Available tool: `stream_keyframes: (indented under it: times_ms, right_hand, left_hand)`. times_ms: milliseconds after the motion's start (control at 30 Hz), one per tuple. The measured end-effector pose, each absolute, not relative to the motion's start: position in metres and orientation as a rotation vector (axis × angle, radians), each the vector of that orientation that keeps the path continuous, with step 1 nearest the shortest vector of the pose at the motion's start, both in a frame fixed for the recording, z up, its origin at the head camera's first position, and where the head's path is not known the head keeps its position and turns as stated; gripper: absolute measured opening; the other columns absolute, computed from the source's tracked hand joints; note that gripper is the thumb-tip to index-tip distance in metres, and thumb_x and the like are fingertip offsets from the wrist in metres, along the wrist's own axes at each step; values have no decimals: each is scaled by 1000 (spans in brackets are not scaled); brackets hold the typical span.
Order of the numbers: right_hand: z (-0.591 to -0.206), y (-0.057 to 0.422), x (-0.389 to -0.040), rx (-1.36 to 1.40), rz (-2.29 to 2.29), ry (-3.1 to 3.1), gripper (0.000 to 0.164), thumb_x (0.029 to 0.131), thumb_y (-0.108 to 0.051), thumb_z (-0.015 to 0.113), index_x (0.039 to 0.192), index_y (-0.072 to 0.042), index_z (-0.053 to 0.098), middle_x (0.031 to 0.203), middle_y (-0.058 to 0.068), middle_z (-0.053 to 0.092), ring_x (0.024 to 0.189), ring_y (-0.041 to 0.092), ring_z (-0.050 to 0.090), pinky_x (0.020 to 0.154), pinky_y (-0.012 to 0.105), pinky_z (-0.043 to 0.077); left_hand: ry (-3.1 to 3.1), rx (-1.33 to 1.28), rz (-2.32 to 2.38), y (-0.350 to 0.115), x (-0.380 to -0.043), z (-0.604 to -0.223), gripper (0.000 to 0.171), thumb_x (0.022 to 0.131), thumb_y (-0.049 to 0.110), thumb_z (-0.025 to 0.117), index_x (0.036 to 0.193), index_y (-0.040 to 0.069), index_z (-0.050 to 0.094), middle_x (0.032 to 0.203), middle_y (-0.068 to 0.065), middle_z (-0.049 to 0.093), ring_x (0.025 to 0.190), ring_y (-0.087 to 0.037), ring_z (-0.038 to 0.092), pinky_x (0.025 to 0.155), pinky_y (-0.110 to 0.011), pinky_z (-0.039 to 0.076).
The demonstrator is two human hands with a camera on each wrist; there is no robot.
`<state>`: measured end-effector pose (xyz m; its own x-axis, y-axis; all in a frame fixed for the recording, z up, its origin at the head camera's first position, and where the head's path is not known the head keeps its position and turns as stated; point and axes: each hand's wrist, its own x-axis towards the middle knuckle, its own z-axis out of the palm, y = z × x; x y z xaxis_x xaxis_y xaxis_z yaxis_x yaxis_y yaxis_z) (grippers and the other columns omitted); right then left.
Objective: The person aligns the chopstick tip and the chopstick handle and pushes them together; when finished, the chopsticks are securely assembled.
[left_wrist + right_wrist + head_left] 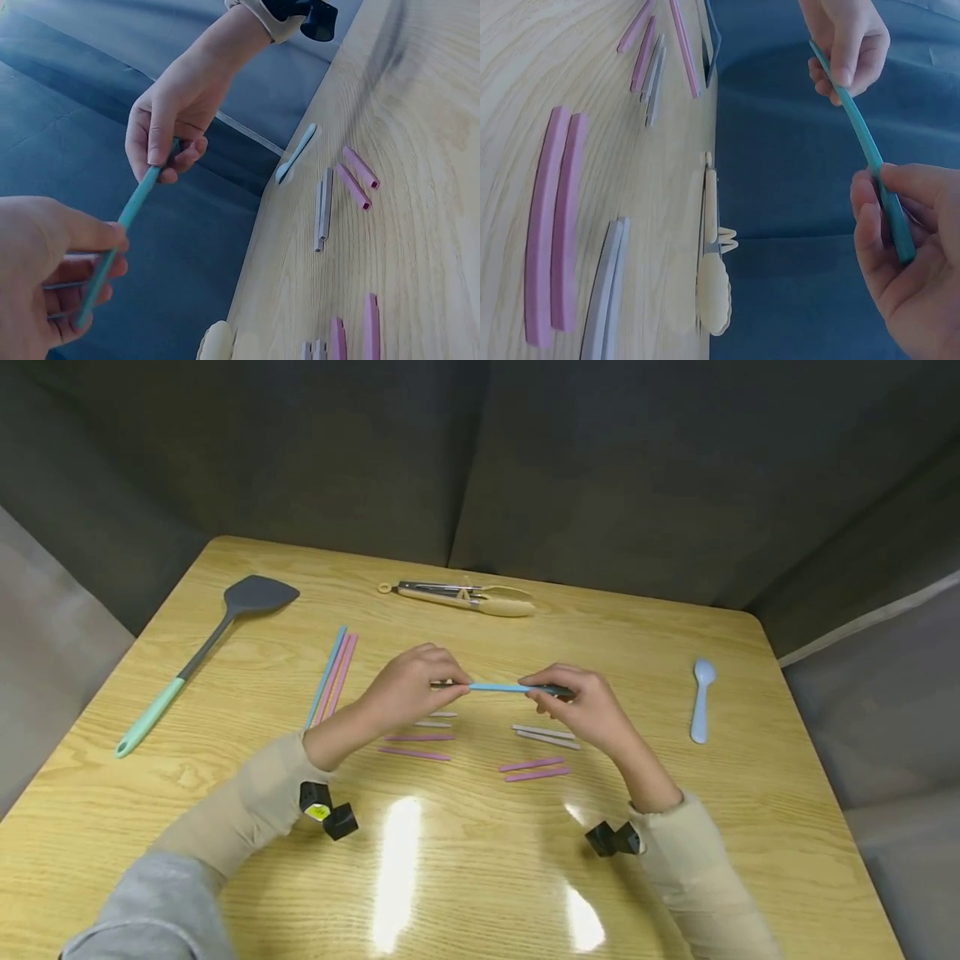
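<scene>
Both hands hold one slim blue stick (498, 687) level above the table. My left hand (415, 681) pinches its left part between thumb and fingers, and my right hand (581, 697) pinches the right part. In the right wrist view the stick (866, 142) looks faintly bowed, its near end lying inside the curled fingers. Beneath the hands lie short pieces: a pink pair (534, 768) and a grey pair (546, 735) to the right, with pink pieces (418, 737) and grey pieces (432, 724) to the left, partly covered by the left hand in the head view.
Left of the hands, a long blue stick (326, 677) lies beside long pink sticks (342, 678). A grey turner with a mint handle (159, 714) is at far left. Cream tongs (465, 597) lie near the back edge, a pale blue spoon (701, 702) at right. Dark curtains (600, 468) surround the table.
</scene>
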<state>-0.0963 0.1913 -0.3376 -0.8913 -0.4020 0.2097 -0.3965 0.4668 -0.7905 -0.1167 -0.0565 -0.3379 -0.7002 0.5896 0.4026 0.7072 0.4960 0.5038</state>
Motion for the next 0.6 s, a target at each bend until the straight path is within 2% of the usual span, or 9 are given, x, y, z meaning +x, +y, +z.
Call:
stream_keyframes:
  times_ms: [100,300,467,600]
  right_hand:
    - [-341,198,-97,-710,-1392,2713,19,87,-10,58,103,-2,66,84,8,63,66,15,59,56,25,49]
    - [-353,222,-101,-527,-1233,2778,27,88,-20,57,110,-5,63,85,8,64,70,21,60,58,30,49]
    - [-372,239,-99,-485,-995,2787,25,88,-15,57,110,-4,63,96,11,64,79,23,59,65,34,49]
    - [-387,248,-95,-550,-889,2785,21,86,-9,59,105,-2,64,93,8,64,79,19,58,66,31,48]
  left_hand:
    - [-2657,-1120,-906,-59,-117,-337,9,81,16,67,85,9,70,88,0,62,88,-17,54,76,-28,46]
    - [-2837,-941,-1017,-79,-124,-345,10,82,14,65,88,8,70,84,0,61,77,-16,52,64,-27,44]
    - [-2898,-673,-1145,-112,-133,-357,13,84,13,62,94,6,69,86,-4,63,72,-16,50,68,-32,42]
    - [-2887,-561,-1202,-141,-141,-367,17,86,11,59,98,1,66,86,-10,63,72,-20,53,68,-34,45]
